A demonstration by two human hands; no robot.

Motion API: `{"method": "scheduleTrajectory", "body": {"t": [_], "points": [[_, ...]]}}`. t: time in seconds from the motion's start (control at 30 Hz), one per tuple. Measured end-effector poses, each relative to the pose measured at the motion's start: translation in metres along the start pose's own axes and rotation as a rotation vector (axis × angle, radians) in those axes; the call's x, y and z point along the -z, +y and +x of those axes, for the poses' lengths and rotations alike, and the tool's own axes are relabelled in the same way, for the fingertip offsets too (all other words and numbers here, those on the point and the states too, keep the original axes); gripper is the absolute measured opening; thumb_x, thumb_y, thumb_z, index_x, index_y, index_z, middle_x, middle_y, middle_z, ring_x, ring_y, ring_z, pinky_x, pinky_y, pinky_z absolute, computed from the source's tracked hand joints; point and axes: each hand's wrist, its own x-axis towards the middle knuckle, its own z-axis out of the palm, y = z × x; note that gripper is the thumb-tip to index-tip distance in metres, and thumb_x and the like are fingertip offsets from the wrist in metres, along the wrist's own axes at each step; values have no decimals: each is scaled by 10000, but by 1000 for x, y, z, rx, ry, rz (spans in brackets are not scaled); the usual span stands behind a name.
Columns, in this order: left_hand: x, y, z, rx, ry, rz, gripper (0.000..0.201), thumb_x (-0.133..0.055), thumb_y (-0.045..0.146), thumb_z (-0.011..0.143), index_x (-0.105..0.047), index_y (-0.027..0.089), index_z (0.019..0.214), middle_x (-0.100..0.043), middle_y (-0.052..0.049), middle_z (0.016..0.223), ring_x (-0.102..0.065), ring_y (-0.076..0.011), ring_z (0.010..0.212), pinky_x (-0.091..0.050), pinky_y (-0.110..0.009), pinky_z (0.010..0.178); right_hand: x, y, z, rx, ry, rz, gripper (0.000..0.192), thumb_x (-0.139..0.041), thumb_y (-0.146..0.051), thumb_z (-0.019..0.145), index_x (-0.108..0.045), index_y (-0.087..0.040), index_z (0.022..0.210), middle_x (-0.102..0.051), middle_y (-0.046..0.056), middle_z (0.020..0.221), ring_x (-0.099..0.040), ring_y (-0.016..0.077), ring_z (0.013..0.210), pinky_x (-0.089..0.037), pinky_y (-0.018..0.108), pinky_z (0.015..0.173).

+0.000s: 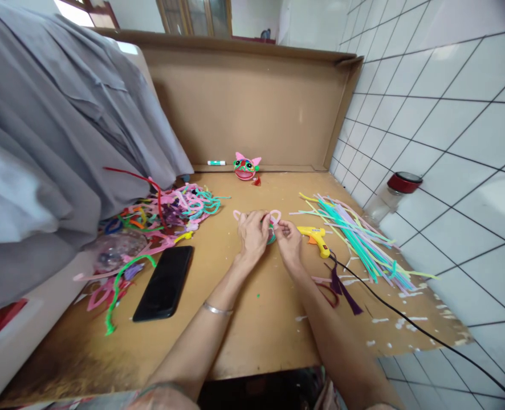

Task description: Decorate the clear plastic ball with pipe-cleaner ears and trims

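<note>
- The tan tabletop [235, 319] is chipped with white marks at the right, and it's closed off at the back by a cardboard panel [252, 108].
- Right side's bordered by a white tiled wall [440, 108]; grey cloth [81, 102] is draped along the left.
- A bundle of straight fuzzy stems [355, 239], mostly teal, lilac and yellow, is laid out on the right.
- A messy pile of bent stems [179, 205] is heaped on the left, by the cloth.
- A black phone [163, 283] is parked flat just in front of that pile.
- The left hand [252, 230] is curled palm-down, fingers pressed close together over a pink-and-green piece [279, 215], which is held mid-table between both hands.
- The right hand [289, 242] is brought in from the other side, thumb and fingertips pinched at the piece's right edge; exactly which strand is gripped can't be told.
- A yellow glue gun [316, 233] is left lying just beside the right hand.
- A small pink-eared figure head [244, 167] is set near the panel.
- A white marker [216, 163] is placed left of it.
</note>
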Motion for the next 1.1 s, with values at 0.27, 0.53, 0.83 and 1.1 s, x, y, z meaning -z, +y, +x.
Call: {"method": "scheduleTrajectory", "body": {"t": [0.27, 0.53, 0.83, 1.1], "points": [[-2, -1, -2, 4, -7, 18, 244, -478, 308, 938, -693, 213, 875, -721, -41, 858, -597, -204, 845, -275, -470, 1098, 1, -9, 3, -124, -170, 285, 268, -643, -420, 715, -629, -197, 863, -612, -40, 628, -517, 94, 492, -415, 229, 494], [-2, -3, -3, -23, -19, 22, 227, -470, 292, 941, -678, 220, 885, -722, -28, 873, -601, -199, 856, -213, -499, 1149, -4, -9, 1, -181, -146, 384, 285, -696, -457, 698, -591, -193, 730, -609, -43, 571, -515, 70, 448, -388, 193, 444], [-2, -7, -2, -26, -29, 19, 214, -478, 257, 926, -679, 201, 875, -708, -41, 862, -593, -200, 873, -345, -431, 1040, -2, -7, 3, -190, -142, 395, 274, -703, -435, 683, -577, -195, 727, -629, -38, 597, -524, 72, 457, -409, 204, 471], [-1, -7, 0, -40, -22, 5, 196, -496, 242, 917, -674, 196, 847, -701, -43, 840, -596, -198, 862, -390, -402, 978, -3, -4, 2, -181, -139, 386, 281, -700, -446, 699, -568, -198, 705, -624, -35, 587, -527, 80, 462, -410, 211, 477]]}}
